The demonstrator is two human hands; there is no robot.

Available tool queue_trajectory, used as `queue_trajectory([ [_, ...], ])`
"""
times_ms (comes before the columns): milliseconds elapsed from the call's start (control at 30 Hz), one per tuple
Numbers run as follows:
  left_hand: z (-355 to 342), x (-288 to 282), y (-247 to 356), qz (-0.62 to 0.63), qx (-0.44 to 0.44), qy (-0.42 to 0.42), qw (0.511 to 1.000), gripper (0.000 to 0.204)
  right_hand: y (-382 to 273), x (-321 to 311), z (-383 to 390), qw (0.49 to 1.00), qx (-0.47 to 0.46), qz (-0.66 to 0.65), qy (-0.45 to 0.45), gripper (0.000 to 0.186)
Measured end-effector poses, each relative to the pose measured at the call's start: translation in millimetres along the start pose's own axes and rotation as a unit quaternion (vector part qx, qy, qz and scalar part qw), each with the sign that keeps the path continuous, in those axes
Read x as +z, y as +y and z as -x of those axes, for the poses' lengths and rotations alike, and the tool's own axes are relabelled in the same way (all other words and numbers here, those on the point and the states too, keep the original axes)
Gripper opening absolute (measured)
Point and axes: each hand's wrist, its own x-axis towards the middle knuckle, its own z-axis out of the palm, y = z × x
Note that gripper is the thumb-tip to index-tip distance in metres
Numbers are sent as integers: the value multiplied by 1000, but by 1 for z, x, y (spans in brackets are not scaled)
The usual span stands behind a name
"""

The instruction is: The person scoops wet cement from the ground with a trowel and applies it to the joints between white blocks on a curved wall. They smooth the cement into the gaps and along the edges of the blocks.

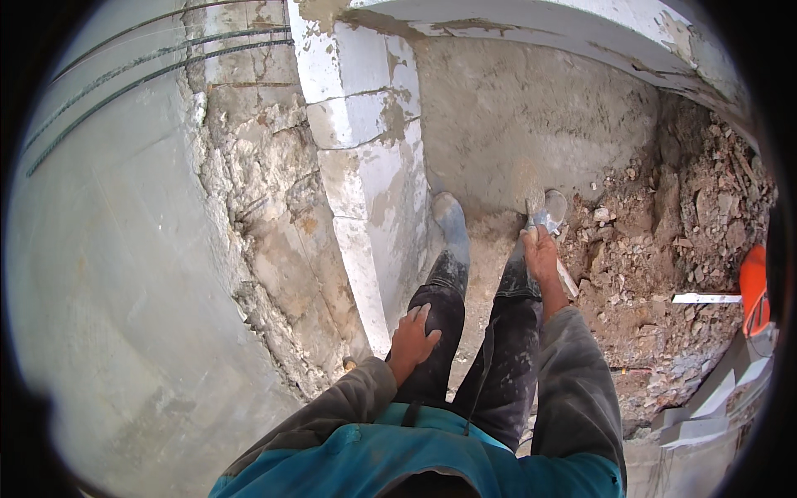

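My left hand [413, 336] rests on my left thigh, just above the knee, fingers stretched out and nothing in them. My right hand [541, 253] reaches down past my right knee, its fingers closed around the handle of a mortar-coated trowel [528, 181]. The blade blends with the grey mortar surface [490, 124] in front of my feet, so its outline is hard to make out. Dusty boots [449, 217] cover my feet, the right one partly behind the hand. Beside my right wrist lies a pale strip [568, 279].
A low white block wall [349, 124], smeared with mortar, runs along my left; another curved one [573, 37] crosses ahead. Beyond the left wall are broken concrete and a smooth grey slab [124, 274] with rebar [158, 70]. Rubble [639, 274], an orange object [754, 286] and grey blocks [706, 407] lie right.
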Motion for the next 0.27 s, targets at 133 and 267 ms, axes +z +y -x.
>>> queue_trajectory([
  [133,1,-3,2,8,-4,-6,1000,74,-27,56,-17,999,7,-3,-37,31],
  [267,-2,2,-12,-6,-11,-12,1000,75,-70,135,-47,998,-53,13,-15,45],
])
